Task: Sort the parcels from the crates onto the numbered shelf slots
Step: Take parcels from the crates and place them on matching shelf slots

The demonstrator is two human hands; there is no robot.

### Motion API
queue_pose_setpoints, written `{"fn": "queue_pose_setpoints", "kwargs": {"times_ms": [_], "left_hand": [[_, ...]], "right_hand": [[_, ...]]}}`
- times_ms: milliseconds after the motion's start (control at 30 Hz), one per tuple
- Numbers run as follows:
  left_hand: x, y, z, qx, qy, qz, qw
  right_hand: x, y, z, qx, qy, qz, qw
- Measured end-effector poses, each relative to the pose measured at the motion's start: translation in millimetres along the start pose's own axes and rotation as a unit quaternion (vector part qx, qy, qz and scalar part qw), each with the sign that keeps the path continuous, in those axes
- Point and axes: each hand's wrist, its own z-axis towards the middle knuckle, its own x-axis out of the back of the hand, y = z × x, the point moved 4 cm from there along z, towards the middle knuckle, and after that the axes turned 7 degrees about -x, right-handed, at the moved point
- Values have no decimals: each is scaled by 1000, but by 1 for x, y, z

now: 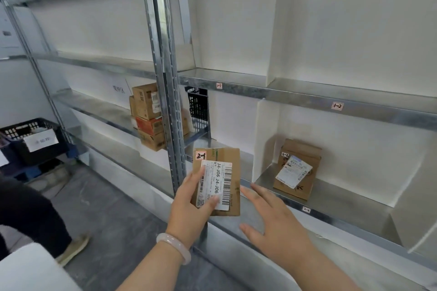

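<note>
Nearest the camera, the left hand [189, 198], wearing a pale bracelet [175, 247] at the wrist, is gripping a small brown parcel [220, 156] from its left side, with the thumb curling over the white barcode label [216, 184] on its face. The parcel is being held upright in the air in front of the shelf post, and a red-edged sticker [201, 155] at its top left corner is reading 2-1. The right hand [276, 227] is hovering just beside the parcel's right edge with its fingers straight and spread, gripping nothing; whether a fingertip is touching the cardboard is unclear. Just beyond the hands, the metal shelf edge is showing a small 2-2 tag [306, 209], and behind it a second parcel [305, 184], also marked 2-2, is leaning tilted inside that slot. Higher up, tags 1-1 [219, 85] and 1-2 [336, 106] are sitting on the next shelf's rim. Farther left, a stack of cartons [149, 116] is standing on a shelf, and a dark crate [33, 139] with a paper sign is sitting by the floor.
</note>
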Motion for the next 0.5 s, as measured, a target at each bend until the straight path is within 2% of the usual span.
{"fn": "queue_pose_setpoints", "kwargs": {"times_ms": [300,500], "left_hand": [[-6,-96,119,16,-29,-35,999],[-14,-154,195,29,-86,-44,995]], "right_hand": [[-36,14,136,-34,-37,-26,998],[-56,12,214,-67,-56,-43,995]]}}
